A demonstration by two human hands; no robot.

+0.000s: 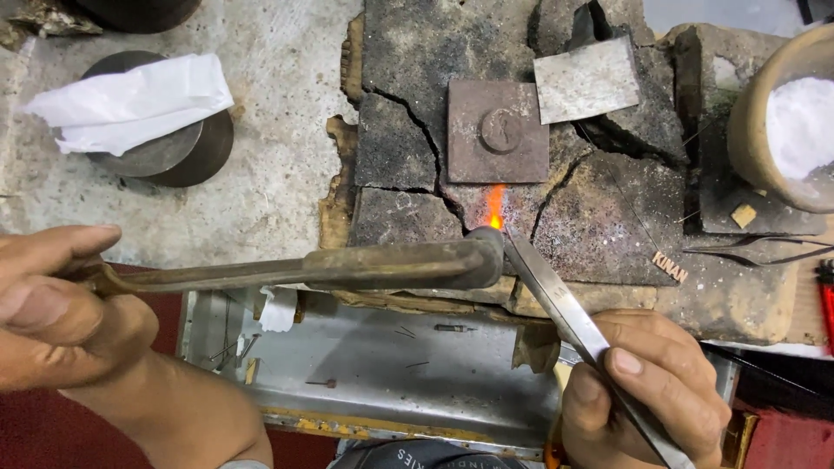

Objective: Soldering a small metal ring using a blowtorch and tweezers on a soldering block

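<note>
My left hand (61,304) grips the handle end of a long brass-coloured torch (382,265) that lies across the view, its nozzle near the centre. A small orange flame (495,207) burns at the nozzle, over a cracked dark soldering block (599,217). My right hand (643,382) holds steel tweezers (556,295), their tips reaching up to the flame beside the nozzle. What the tips pinch is hidden by the glow.
A square metal plate with a round mark (497,130) and a thin grey sheet (586,78) lie on the block. A bowl of white powder (795,122) stands at right, with black tweezers (756,252) below it. Round weights with white paper (143,113) sit at left. A metal tray (391,373) lies below.
</note>
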